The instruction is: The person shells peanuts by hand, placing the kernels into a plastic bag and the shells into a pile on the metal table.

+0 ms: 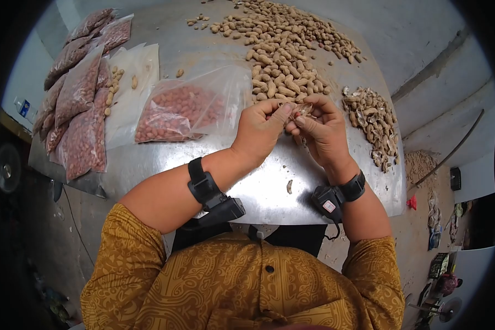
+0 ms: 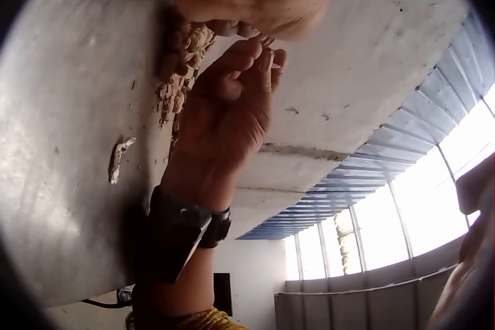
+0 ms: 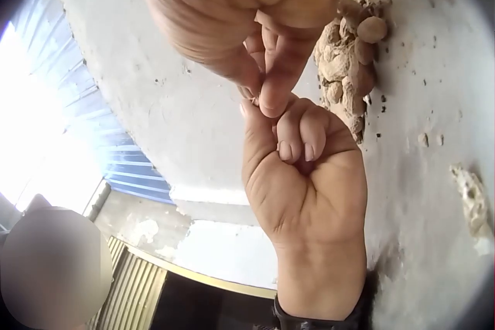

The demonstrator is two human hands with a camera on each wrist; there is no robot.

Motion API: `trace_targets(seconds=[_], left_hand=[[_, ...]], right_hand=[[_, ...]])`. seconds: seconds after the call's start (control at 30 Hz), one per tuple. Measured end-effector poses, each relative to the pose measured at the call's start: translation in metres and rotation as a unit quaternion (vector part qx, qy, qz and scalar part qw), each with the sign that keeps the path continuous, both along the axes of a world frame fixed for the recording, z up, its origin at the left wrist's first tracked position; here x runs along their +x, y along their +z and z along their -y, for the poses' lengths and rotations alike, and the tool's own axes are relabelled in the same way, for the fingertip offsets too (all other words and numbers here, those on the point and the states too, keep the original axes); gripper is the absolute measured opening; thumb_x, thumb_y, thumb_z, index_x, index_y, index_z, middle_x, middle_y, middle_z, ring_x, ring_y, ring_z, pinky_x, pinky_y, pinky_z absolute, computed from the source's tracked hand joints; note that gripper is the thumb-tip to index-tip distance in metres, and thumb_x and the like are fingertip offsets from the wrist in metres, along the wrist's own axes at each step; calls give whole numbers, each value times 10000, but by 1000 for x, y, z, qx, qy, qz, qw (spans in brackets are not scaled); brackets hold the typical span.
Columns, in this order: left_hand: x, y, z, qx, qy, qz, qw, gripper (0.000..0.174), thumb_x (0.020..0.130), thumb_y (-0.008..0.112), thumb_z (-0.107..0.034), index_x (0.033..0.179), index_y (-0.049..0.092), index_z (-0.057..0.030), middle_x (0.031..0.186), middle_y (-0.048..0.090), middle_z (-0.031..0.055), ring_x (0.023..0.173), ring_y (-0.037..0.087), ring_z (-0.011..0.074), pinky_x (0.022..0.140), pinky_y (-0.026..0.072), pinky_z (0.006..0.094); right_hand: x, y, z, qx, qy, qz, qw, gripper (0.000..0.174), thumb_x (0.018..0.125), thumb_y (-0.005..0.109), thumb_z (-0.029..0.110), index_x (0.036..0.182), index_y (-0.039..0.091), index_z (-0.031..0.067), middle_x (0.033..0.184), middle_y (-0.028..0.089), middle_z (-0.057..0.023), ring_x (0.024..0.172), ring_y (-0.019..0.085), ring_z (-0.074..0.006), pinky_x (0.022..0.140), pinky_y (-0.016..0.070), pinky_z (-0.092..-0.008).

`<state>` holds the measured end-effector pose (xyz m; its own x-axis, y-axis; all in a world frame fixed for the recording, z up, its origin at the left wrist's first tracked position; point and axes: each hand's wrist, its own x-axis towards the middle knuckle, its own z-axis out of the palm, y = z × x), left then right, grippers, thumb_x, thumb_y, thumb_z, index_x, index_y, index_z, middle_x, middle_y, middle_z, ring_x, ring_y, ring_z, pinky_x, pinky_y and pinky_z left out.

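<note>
My left hand [image 1: 261,131] and right hand [image 1: 325,135] meet fingertip to fingertip over the near end of a heap of unshelled peanuts [image 1: 291,71]. Between them is a peanut with its shell [image 1: 308,109] broken open, and a bit of reddish skin shows by the right thumb. Thumb and fingers of each hand pinch it. In the right wrist view the left hand [image 3: 309,183] has its other fingers curled into the palm, while the right hand [image 3: 247,5] reaches in from above. The fingers hide most of the peanut.
A clear bag of red peanut kernels [image 1: 176,113] lies left of the heap. Filled bags [image 1: 82,88] are stacked farther left, beside flat empty bags [image 1: 129,104] with loose peanuts on them. Empty shells [image 1: 371,124] are piled at right. One shell piece [image 1: 289,187] lies on the metal table [image 1: 247,190].
</note>
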<state>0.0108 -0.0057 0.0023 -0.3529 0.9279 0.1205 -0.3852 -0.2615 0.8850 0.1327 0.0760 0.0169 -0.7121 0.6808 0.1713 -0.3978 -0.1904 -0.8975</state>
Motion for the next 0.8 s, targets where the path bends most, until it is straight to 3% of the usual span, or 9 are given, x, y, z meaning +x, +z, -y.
trace_targets(seconds=[0.07, 0.2, 0.37, 0.47, 0.67, 0.8], left_hand=[[-2, 1, 2, 0, -16, 34, 999, 178, 911, 509, -172, 952, 568, -10, 741, 574, 42, 506, 441, 40, 437, 323, 166], [-7, -5, -1, -24, -63, 144, 987, 156, 909, 479, -169, 931, 549, -32, 715, 532, 38, 460, 356, 45, 414, 271, 176], [-10, -4, -1, -66, -100, 191, 974, 135, 885, 481, -177, 870, 533, -53, 726, 509, 29, 453, 346, 53, 417, 268, 186], [-11, -6, -3, -83, -105, 262, 956, 134, 873, 484, -178, 810, 510, -63, 704, 500, 21, 443, 332, 63, 417, 259, 197], [-14, -14, -7, -112, -139, 349, 920, 179, 866, 470, -176, 715, 462, -81, 664, 495, 26, 433, 319, 70, 406, 248, 198], [-15, -3, -5, -131, -132, 323, 928, 160, 854, 481, -174, 725, 474, -79, 648, 502, 29, 415, 308, 64, 387, 235, 186]], right_hand=[[1, 1, 1, 22, -8, 4, 1000, 340, 778, 593, -81, 1092, 503, 14, 864, 600, -104, 766, 632, -176, 635, 526, -234], [4, 2, 3, 196, -58, 63, 977, 334, 773, 595, -83, 1087, 536, 14, 910, 601, -73, 765, 616, -143, 656, 512, -241], [4, 7, 1, 446, -107, 80, 885, 354, 729, 618, -89, 1059, 595, 40, 912, 607, -60, 797, 606, -146, 675, 502, -244], [3, 15, 3, 526, -111, 94, 838, 378, 706, 625, -91, 1051, 605, 61, 911, 606, -83, 812, 611, -176, 687, 502, -253], [1, 13, 6, 578, -126, 107, 799, 381, 709, 625, -85, 1056, 609, 72, 909, 605, -80, 813, 615, -184, 675, 502, -259], [8, 20, -1, 554, -179, 130, 803, 369, 720, 632, -70, 1063, 609, 65, 855, 598, -56, 765, 595, -144, 663, 489, -234]])
